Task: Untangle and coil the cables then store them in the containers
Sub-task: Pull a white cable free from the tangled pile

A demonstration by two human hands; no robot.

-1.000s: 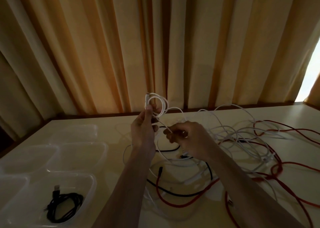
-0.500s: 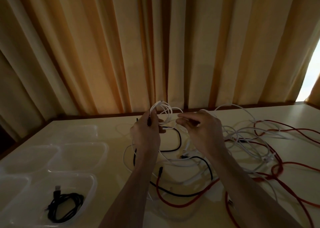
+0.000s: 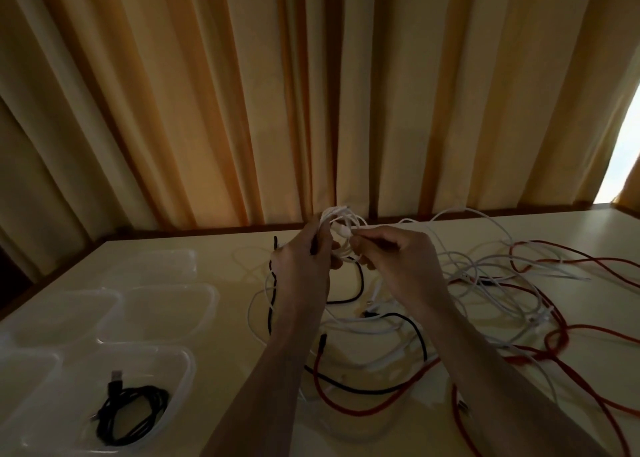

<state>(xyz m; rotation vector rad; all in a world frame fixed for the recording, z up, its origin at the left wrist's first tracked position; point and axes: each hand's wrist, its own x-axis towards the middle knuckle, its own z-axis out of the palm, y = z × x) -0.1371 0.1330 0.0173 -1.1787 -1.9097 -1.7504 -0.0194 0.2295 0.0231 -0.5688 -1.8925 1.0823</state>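
Nearby, both hands' fingers around white cable coil (image 3: 341,229) — red cables (image 3: 561,338), clear containers (image 3: 166,311) beside.

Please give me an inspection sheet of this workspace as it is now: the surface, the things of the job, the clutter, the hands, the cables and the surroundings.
Surface: pale table, dimly lit.
Job's things: clear containers at left; nearest one holds a coiled black cable.
Clutter: nothing seen.
Hands: left hand grips a small white coil; right hand pinches its strand.
Cables: white cables, red cables and a black cable lie tangled on the table.
Surroundings: orange curtains; bright gap at right.
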